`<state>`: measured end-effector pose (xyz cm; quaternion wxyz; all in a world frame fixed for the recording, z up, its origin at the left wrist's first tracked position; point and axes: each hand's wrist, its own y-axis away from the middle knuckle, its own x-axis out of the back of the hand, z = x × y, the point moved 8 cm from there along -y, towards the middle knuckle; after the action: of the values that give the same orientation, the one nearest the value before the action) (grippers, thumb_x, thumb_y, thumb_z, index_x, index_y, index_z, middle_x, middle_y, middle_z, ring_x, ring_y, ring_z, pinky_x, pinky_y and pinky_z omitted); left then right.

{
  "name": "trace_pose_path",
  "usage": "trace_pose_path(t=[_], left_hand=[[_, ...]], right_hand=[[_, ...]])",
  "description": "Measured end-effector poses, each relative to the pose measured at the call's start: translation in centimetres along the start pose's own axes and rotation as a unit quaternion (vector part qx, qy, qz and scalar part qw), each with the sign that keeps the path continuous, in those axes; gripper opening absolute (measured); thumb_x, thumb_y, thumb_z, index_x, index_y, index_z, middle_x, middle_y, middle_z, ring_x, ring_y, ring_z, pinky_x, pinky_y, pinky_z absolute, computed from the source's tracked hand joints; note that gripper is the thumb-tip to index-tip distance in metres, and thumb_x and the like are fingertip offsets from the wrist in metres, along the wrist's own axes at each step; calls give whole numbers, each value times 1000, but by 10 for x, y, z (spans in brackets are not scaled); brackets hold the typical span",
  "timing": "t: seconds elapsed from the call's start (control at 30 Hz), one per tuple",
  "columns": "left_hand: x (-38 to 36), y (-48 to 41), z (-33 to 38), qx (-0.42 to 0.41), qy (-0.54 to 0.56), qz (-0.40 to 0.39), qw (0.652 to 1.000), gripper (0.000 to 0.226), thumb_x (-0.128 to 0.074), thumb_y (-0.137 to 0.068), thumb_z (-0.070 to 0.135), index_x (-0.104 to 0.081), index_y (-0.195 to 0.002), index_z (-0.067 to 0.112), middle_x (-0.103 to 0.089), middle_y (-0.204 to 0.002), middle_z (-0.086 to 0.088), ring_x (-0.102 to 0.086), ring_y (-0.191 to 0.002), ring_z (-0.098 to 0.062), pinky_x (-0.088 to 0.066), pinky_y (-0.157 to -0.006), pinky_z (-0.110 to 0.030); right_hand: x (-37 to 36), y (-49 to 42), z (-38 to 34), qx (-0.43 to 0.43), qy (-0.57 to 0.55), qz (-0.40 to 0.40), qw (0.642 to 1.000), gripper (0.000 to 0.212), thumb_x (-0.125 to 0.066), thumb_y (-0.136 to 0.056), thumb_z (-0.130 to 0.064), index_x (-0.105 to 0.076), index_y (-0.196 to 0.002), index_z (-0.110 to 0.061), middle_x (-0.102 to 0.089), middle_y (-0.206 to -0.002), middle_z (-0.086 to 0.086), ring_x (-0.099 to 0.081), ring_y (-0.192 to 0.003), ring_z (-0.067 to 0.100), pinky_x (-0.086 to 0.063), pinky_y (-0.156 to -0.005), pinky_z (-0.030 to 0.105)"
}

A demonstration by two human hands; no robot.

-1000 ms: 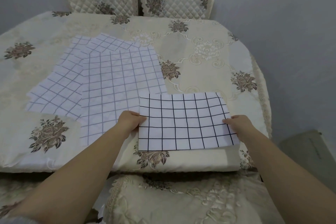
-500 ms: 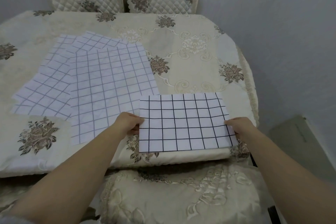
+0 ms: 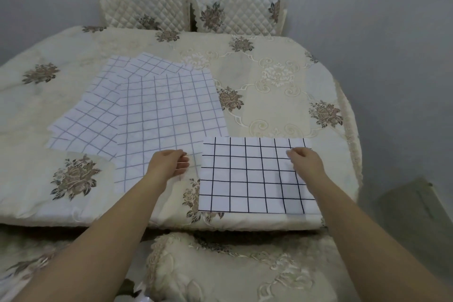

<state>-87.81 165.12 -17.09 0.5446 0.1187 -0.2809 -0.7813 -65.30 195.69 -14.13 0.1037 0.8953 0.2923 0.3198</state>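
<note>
Two hands hover low over the near edge of the desk [image 3: 282,110], which is covered in a cream cloth with brown flowers. The dark-grid sheet [image 3: 245,179] lies flat on the near right part of the desk, and its front edge sits close to the desk's rim. The right hand [image 3: 306,163] is over the sheet's far right corner. Its fingers [image 3: 292,154] are loosely curled and point left, pinching nothing, and I cannot tell whether they touch the paper. The left hand [image 3: 169,165] is just beside the sheet's left edge, apart from it. Its fingers [image 3: 182,164] are curled loosely toward the sheet and hold nothing. That hand is above the near right corner of the pale-grid sheets [image 3: 166,110], which lie fanned and overlapping to the left and further back. Both forearms reach forward from the bottom corners, bare and nearly straight, converging toward the dark-grid sheet with the wrists level.
</note>
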Motion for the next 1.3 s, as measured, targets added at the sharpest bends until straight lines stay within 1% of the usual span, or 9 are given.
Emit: trace_pose_path(t=[0.13, 0.3, 0.43, 0.63, 0.87, 1.0, 1.1, 1.2, 1.3], left_hand=[[15, 17, 3, -40, 39, 38, 998, 16, -57, -92, 15, -68, -98, 5, -71, -99, -15, -69, -93, -27, -56, -85, -37], [46, 39, -3, -60, 101, 91, 989, 17, -55, -93, 17, -68, -100, 7, -71, -100, -13, -69, -93, -24, -55, -87, -38], [81, 55, -11, -60, 151, 127, 978, 14, -56, -93, 16, -68, -95, 9, -72, -99, -13, -70, -92, -24, -55, -85, -37], [119, 55, -11, -48, 198, 140, 969, 13, -56, -92, 12, -67, -95, 4, -70, -100, -18, -69, -90, -27, -55, -86, -39], [137, 25, 16, -59, 162, 84, 981, 16, -58, -91, 13, -68, -98, 2, -71, -97, -16, -69, -90, -27, -56, -85, -39], [147, 4, 25, -73, 58, 25, 995, 14, -59, -91, 17, -68, -93, 7, -72, -96, -13, -70, -90, -24, -57, -84, -38], [144, -6, 32, -132, -82, -13, 988, 11, -61, -89, 20, -69, -91, 14, -72, -93, -6, -68, -93, -23, -55, -85, -39], [128, -9, 35, -225, -285, -60, 930, 25, -61, -87, 26, -65, -111, 18, -65, -114, 4, -59, -110, -15, -47, -92, -29], [103, -5, 21, -295, -419, -142, 847, 54, -60, -87, 31, -45, -138, 19, -43, -145, 2, -36, -136, -15, -31, -109, -29]], right_hand=[[-71, 22, -32, 24, -91, -93, 991, 18, -58, -91, -30, -61, -103, -17, -63, -99, 0, -61, -103, 24, -49, -97, 45], [-152, 55, -68, 23, -181, -195, 964, 5, -57, -93, -26, -60, -89, -26, -64, -104, 2, -62, -103, 18, -52, -93, 37], [-191, 76, -86, 29, -198, -238, 950, 14, -57, -94, -22, -61, -105, -15, -64, -106, 4, -63, -103, 18, -52, -89, 35], [-217, 95, -99, 23, -203, -255, 945, 17, -56, -95, -20, -59, -109, -12, -64, -111, 8, -63, -104, 20, -52, -93, 37], [-240, 103, -114, 28, -220, -209, 953, 20, -58, -94, -20, -60, -111, -12, -64, -113, 8, -64, -105, 21, -52, -92, 37], [-264, 118, -116, 11, -228, -183, 956, 23, -60, -92, -21, -60, -113, -10, -65, -111, 9, -64, -104, 20, -52, -87, 33], [-277, 129, -115, 20, -161, -175, 971, 29, -63, -89, -25, -60, -115, -11, -64, -112, 5, -63, -105, 21, -52, -88, 34], [-278, 135, -115, 68, -17, -148, 986, 42, -70, -83, -29, -58, -122, -19, -60, -119, 0, -59, -106, 15, -49, -89, 32], [-280, 139, -114, 127, 135, -147, 972, 59, -71, -82, -29, -47, -135, -21, -48, -136, 0, -47, -124, 15, -40, -100, 30]])
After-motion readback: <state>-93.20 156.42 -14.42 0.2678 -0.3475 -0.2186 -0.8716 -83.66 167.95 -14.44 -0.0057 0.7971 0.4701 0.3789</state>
